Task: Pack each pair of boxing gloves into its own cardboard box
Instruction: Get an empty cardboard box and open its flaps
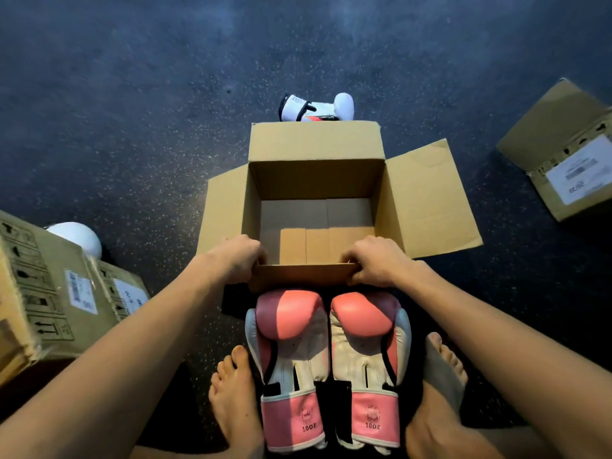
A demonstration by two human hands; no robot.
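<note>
A dark speckled floor (132, 111) fills the view. At its middle stands the open cardboard box (314, 180), mouth up, its side flaps spread left and right and its far flap upright. Two closed, labelled boxes (43, 286) sit against each other at the left edge, and another closed box (563, 150) lies tilted well apart at the right.

The pair of pink boxing gloves (291, 326) lies outside the open box, just on its near side, between the person's bare feet (235, 402). The gloves lie side by side, long axes running from the person towards the box, padded fists pointing at it and cuffs nearest the person.

The box's near flap (304, 274) lies between fists and opening. The left hand (236, 260) grips its left end and the right hand (381, 263) its right end, fingers curled over the edge.

A white glove (318, 107) lies crosswise behind the box.
</note>
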